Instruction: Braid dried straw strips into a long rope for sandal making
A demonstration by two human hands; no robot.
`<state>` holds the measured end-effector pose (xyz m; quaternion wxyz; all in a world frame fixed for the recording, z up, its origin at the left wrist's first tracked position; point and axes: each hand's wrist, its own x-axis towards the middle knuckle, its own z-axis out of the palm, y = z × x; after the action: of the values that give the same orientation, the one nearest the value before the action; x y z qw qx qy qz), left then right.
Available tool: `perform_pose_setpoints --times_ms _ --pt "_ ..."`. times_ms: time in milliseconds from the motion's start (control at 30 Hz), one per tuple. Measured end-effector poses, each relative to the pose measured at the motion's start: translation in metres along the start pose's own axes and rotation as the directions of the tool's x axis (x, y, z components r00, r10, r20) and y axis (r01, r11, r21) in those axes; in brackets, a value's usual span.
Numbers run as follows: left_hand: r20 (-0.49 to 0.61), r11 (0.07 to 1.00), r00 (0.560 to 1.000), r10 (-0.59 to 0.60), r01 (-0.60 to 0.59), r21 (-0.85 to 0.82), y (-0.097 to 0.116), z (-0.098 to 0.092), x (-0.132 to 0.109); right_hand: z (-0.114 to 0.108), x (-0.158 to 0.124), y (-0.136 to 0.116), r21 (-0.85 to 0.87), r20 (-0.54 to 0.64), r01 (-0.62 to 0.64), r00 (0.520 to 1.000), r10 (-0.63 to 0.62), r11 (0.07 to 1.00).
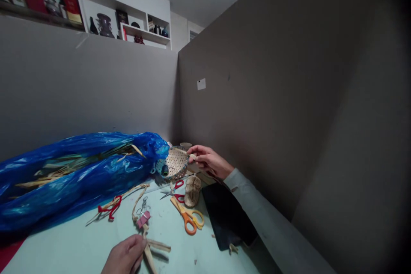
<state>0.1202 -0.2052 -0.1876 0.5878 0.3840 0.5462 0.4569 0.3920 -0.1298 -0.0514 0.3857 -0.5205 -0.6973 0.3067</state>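
My right hand (209, 161) reaches to the back corner of the table and pinches the rim of a small round woven basket tray (176, 162) that stands tilted on edge. My left hand (126, 255) is at the near edge, fingers closed on a bundle of pale flat straw strips (150, 253) that carries a pink binder clip (143, 219). A small woven straw piece (192, 190) lies just in front of the tray.
A long blue plastic bag (73, 175) full of straw strips fills the left of the pale green table (86, 244). Orange-handled scissors (188, 216), red-handled scissors (176, 189), a red clip (111, 209) and a black tablet (227, 218) lie between my hands. Grey partition walls close in behind and right.
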Motion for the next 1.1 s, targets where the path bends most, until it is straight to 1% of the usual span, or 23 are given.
perform_pose_setpoints --times_ms 33,67,100,133,167,233,367,433,533,633,700,733,800,833,900,1000,1100 --pt "0.005 1.0 1.0 0.005 -0.005 -0.004 0.0 0.0 0.0 0.003 -0.01 -0.008 0.105 0.081 0.014 0.996 -0.023 0.994" --pt "0.016 1.0 1.0 0.012 -0.012 -0.002 0.001 0.0 -0.001 0.007 -0.019 -0.015 0.304 0.201 -0.019 0.979 -0.045 0.953" --pt "0.03 1.0 0.999 0.019 -0.019 0.004 0.003 0.0 -0.003 0.012 -0.028 -0.02 0.443 0.306 -0.081 0.95 -0.065 0.893" --pt "0.046 1.0 0.999 0.022 -0.023 0.018 0.005 0.001 -0.005 0.018 -0.035 -0.024 0.538 0.387 -0.149 0.918 -0.086 0.83" --pt "0.068 0.999 0.998 0.015 -0.018 0.042 0.008 0.001 -0.006 0.024 -0.041 -0.027 0.595 0.448 -0.209 0.888 -0.104 0.776" --pt "0.093 0.996 0.996 -0.009 0.001 0.092 0.013 0.001 -0.01 0.037 -0.048 -0.029 0.619 0.497 -0.248 0.859 -0.126 0.745" --pt "0.077 0.991 0.997 -0.013 0.002 0.136 0.019 0.003 -0.015 0.062 -0.055 -0.027 0.621 0.527 -0.225 0.829 -0.188 0.751" --pt "0.09 0.989 0.996 -0.006 -0.007 0.146 0.021 0.004 -0.016 0.072 -0.059 -0.025 0.604 0.552 -0.241 0.814 -0.181 0.76" --pt "0.117 0.988 0.993 -0.025 0.006 0.155 0.024 0.003 -0.019 0.081 -0.066 -0.025 0.562 0.583 -0.279 0.801 -0.135 0.778" --pt "0.143 0.988 0.989 -0.044 0.021 0.155 0.027 0.001 -0.021 0.085 -0.074 -0.023 0.505 0.593 -0.305 0.803 -0.068 0.807" --pt "0.158 0.988 0.986 -0.051 0.027 0.151 0.028 -0.001 -0.021 0.086 -0.078 -0.018 0.423 0.595 -0.3 0.803 -0.013 0.855" --pt "0.165 0.989 0.985 -0.053 0.029 0.148 0.028 -0.002 -0.021 0.086 -0.08 -0.015 0.36 0.593 -0.277 0.805 0.01 0.891" --pt "0.181 0.99 0.982 -0.057 0.032 0.137 0.028 -0.004 -0.02 0.089 -0.084 -0.008 0.204 0.562 -0.177 0.826 0.033 0.963" --pt "0.187 0.991 0.981 -0.058 0.034 0.131 0.027 -0.004 -0.02 0.091 -0.085 -0.006 0.12 0.54 -0.116 0.841 0.033 0.986" --pt "0.193 0.992 0.979 -0.064 0.042 0.12 0.028 -0.005 -0.019 0.097 -0.086 -0.006 0.002 0.497 -0.011 0.868 0.009 1.0" --pt "0.194 0.992 0.977 -0.084 0.064 0.109 0.029 -0.006 -0.019 0.107 -0.084 -0.015 -0.059 0.414 0.085 0.909 -0.054 0.995" --pt "0.2 0.992 0.975 -0.1 0.081 0.098 0.03 -0.007 -0.02 0.113 -0.081 -0.025 -0.103 0.264 0.139 0.959 -0.107 0.985"
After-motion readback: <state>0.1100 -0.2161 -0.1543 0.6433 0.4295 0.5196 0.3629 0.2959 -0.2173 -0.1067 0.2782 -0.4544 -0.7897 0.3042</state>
